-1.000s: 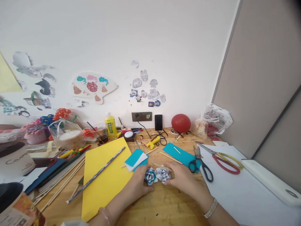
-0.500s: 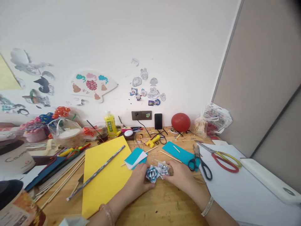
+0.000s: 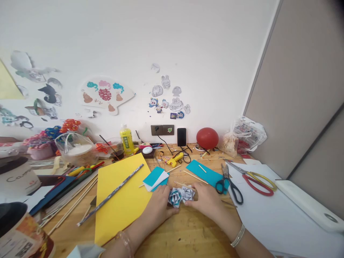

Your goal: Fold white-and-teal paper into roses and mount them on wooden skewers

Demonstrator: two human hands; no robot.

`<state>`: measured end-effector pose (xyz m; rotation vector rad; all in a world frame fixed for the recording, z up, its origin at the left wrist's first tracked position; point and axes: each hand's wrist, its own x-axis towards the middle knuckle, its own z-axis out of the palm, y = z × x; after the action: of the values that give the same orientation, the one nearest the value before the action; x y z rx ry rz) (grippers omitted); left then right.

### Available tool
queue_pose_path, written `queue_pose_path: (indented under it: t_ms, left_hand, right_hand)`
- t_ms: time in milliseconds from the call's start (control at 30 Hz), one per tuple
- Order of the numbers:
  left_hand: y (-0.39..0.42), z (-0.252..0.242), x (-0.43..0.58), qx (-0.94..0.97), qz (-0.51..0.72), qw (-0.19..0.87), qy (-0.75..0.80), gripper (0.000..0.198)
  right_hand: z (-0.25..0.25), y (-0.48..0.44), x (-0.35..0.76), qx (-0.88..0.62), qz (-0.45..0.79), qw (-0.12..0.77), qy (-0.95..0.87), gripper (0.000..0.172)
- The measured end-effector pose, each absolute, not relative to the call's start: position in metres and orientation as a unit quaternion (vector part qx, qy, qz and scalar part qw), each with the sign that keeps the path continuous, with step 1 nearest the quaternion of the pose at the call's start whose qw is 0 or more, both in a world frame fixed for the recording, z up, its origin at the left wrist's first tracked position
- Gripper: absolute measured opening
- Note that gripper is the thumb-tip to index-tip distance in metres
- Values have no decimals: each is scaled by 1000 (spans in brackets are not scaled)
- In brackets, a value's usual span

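Left hand (image 3: 158, 204) grasping bluer rose (image 3: 174, 197), right hand (image 3: 205, 201) grasping paler rose (image 3: 187, 193) — two roses touching, two scissors (image 3: 227, 177) nearby.

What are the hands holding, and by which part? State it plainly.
The left hand grips the bluish paper flower by its outer side; the right hand grips the white paper flower likewise.

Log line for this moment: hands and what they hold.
left hand: holds blue paper rose | right hand: holds white paper rose | both touch, side by side
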<state>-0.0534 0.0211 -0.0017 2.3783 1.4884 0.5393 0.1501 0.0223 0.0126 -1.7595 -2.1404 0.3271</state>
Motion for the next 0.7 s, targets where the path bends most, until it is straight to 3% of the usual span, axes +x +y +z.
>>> queue_pose_path:
  t_ms: [267, 700]
  left_hand:
    - [25, -6, -59, 832, 186, 148, 502, 55]
    - [29, -10, -60, 826, 239, 179, 478, 51]
  right_hand:
    - [17, 27, 158, -644, 129, 192, -730, 34]
    - [9, 27, 156, -592, 184, 222, -753, 25]
